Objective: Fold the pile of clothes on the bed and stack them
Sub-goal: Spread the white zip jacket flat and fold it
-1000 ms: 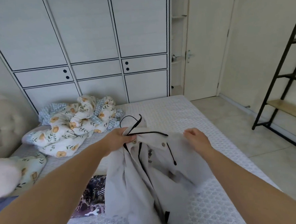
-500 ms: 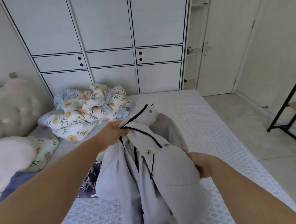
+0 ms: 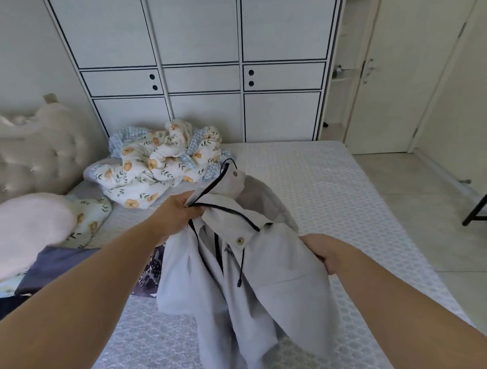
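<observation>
Two hands hold a pale grey jacket (image 3: 271,282) above the bed (image 3: 322,185); the right hand (image 3: 330,251) clutches its shoulder, the left hand (image 3: 181,213) pinches the zip edge by the collar; dark clothes (image 3: 56,267), seemingly unfolded, lie leftward; beyond, a floral quilt (image 3: 155,167) sits bunched before the wardrobe (image 3: 199,44).

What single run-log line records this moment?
step: fold not yet begun | left hand: grips jacket collar | right hand: grips jacket shoulder | jacket: unfolded above bed

Small dark lettering on the chest of the pale jacket (image 3: 270,268) (too blurred to read), no other text
</observation>
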